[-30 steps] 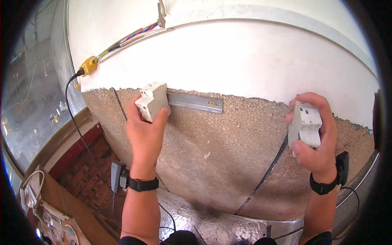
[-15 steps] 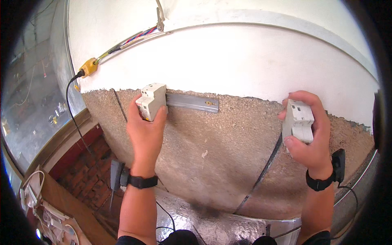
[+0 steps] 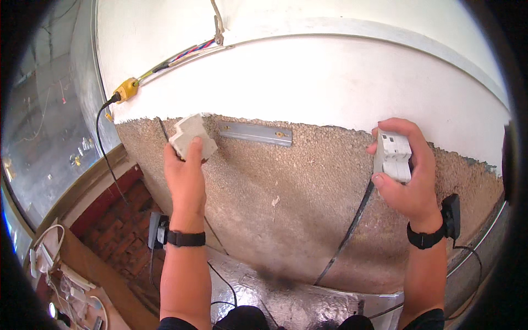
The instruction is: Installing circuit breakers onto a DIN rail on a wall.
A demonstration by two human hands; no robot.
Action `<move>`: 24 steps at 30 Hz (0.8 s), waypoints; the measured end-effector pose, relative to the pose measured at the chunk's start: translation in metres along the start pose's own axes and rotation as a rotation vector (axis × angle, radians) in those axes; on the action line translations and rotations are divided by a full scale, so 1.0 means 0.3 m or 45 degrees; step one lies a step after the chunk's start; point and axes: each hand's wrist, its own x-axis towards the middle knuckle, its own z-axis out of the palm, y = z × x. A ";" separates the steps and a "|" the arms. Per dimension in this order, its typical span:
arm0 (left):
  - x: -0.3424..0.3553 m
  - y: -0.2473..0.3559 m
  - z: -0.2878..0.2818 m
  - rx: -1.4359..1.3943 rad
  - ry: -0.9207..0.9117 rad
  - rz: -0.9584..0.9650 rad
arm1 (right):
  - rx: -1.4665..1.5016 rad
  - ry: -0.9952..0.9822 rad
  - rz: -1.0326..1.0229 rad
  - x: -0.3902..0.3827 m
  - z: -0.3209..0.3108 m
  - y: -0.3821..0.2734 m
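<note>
A grey metal DIN rail [image 3: 254,133] is fixed level on the wall, with a brass-coloured screw near its right end. Just off its left end, my left hand [image 3: 186,179] grips a white circuit breaker [image 3: 193,137], its stepped flat side facing me. My right hand [image 3: 411,184] holds another white circuit breaker [image 3: 394,151] well to the right of the rail, fingers over its top and thumb beneath. Small dark slots show on that breaker's face. Both breakers are apart from the rail.
A yellow socket [image 3: 126,89] with a black plug and cable hangs at the left. Twisted wires [image 3: 190,50] run along the white upper wall. The lower wall is rough pebbled render. A wooden bench [image 3: 93,275] with white parts stands lower left; shiny foil sheeting [image 3: 253,280] lies below.
My left hand has drawn its breaker away from the rail's left end and turned it so its side faces me. My right hand has shifted slightly left with its breaker.
</note>
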 end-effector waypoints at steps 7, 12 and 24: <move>-0.075 0.022 -0.089 -1.554 -0.422 -0.690 | -0.006 0.008 0.023 -0.008 0.002 -0.005; -0.101 0.005 -0.106 -1.613 -0.498 -0.800 | 0.028 0.012 0.055 -0.008 0.003 -0.012; -0.164 0.062 -0.119 -1.600 -0.456 -0.971 | -0.011 0.002 0.037 -0.005 0.001 -0.016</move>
